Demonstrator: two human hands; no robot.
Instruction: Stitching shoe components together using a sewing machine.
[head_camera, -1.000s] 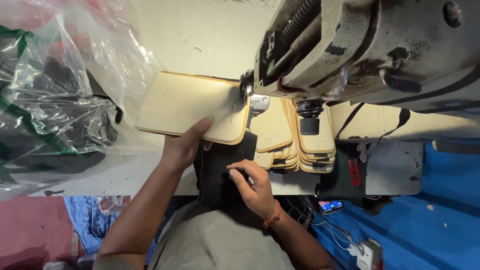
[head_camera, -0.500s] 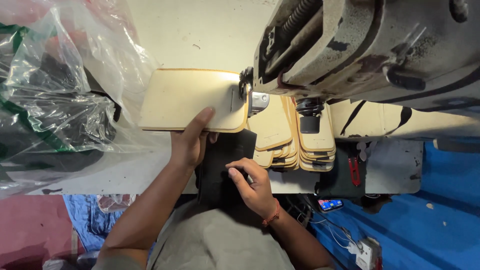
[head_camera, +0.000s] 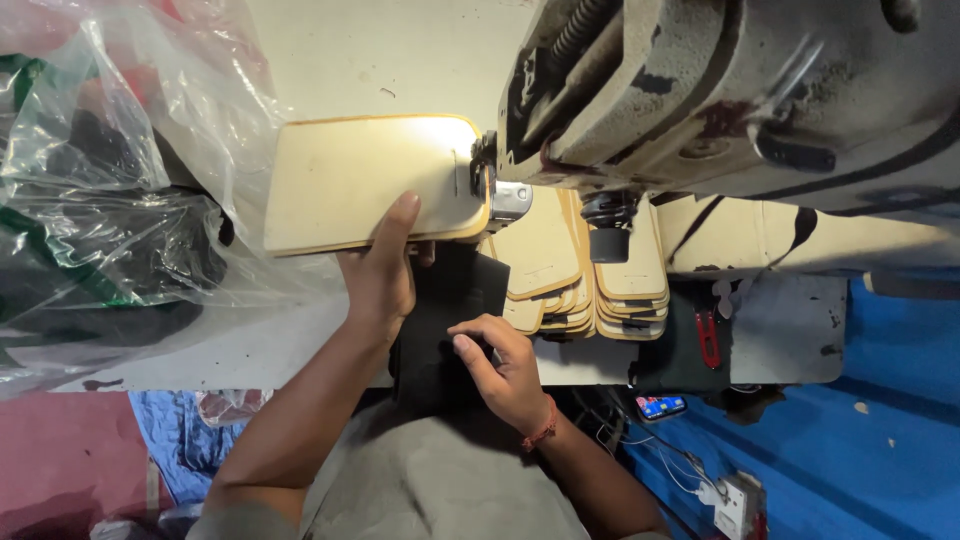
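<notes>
The left hand (head_camera: 378, 275) is pressing down on the tan rounded-corner panel (head_camera: 365, 180), fingers laid flat on its near edge, thumb tucked under: a light pinch rather than a full clasp. That panel is lying on the tabletop (head_camera: 400, 60) just left of the sewing machine head (head_camera: 740, 90), its right edge reaching under the presser foot (head_camera: 508, 198). It looks stiff and thin, board-like, probably light, so the long near edge seems the sensible place to hold and steer it. The right hand (head_camera: 505, 365) is resting curled on the black fabric piece (head_camera: 450, 310), fingertips pinning it; that one appears soft and floppy. Below the machine head, stacked tan cut pieces (head_camera: 585, 285) are waiting. Far left of the machine, crumpled clear plastic bags (head_camera: 110, 200) are lying heaped.
</notes>
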